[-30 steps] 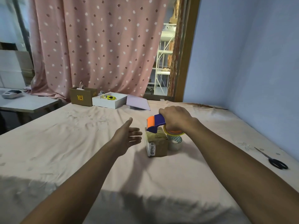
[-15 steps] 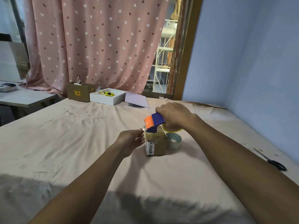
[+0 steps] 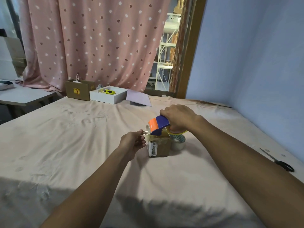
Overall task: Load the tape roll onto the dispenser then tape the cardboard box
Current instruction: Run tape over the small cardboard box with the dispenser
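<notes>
We are pinching the loose end of the clear tape (image 3: 146,132) between the thumb and fingertips of our left hand (image 3: 133,142), the fingers curled shut around it. Just beyond those fingertips, up and to the right, the tape is running into the orange front of the dispenser (image 3: 158,125). Our right hand (image 3: 178,119) is wrapped closed over the top of the blue dispenser body, holding it in the air; a yellow-edged tape roll (image 3: 178,132) is showing under the palm, seated in the dispenser.

Directly below the dispenser, and just to the right of our left fingertips, the small cardboard box (image 3: 160,146) is sitting on the pink sheet (image 3: 82,145), its white label facing us. The dispenser is hovering close over the box top; we cannot tell whether it is touching. A second roll of tape (image 3: 178,142) is standing against the box's right side, under our right wrist.

Well off to the right of our right arm, black scissors (image 3: 278,161) are lying near the sheet's edge by the blue wall (image 3: 255,55). Far beyond our fingers, at the back of the sheet, a brown carton (image 3: 77,90), a white tray (image 3: 107,97) holding a yellow gadget (image 3: 108,91), and a lilac lid (image 3: 139,99) are sitting below the dotted pink curtain (image 3: 98,38).
</notes>
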`<action>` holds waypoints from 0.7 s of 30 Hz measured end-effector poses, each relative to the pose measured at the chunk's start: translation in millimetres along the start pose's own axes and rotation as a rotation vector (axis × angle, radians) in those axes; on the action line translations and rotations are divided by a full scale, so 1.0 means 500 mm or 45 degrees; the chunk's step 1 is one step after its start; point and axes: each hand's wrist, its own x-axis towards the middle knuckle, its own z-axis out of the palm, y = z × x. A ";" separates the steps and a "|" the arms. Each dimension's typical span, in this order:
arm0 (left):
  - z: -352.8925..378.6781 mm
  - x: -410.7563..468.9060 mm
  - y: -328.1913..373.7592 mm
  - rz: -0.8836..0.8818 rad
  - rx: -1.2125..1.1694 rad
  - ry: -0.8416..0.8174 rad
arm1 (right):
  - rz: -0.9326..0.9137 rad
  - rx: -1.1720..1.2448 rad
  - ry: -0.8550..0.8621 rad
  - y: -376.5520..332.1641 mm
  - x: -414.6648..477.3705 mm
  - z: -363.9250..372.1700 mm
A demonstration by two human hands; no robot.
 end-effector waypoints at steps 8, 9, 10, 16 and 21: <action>0.012 0.014 -0.025 0.053 0.180 0.217 | -0.006 0.006 -0.010 0.003 0.004 0.013; 0.014 0.016 -0.029 0.036 0.191 0.208 | -0.005 0.008 -0.006 0.006 0.003 0.015; 0.015 0.018 -0.032 0.019 0.210 0.199 | -0.002 0.011 -0.002 0.009 0.002 0.019; 0.018 0.022 -0.038 -0.146 0.243 0.132 | 0.028 0.073 0.000 0.019 0.000 0.039; 0.031 0.021 -0.045 -0.226 0.179 0.130 | 0.015 0.097 0.004 0.017 0.005 0.042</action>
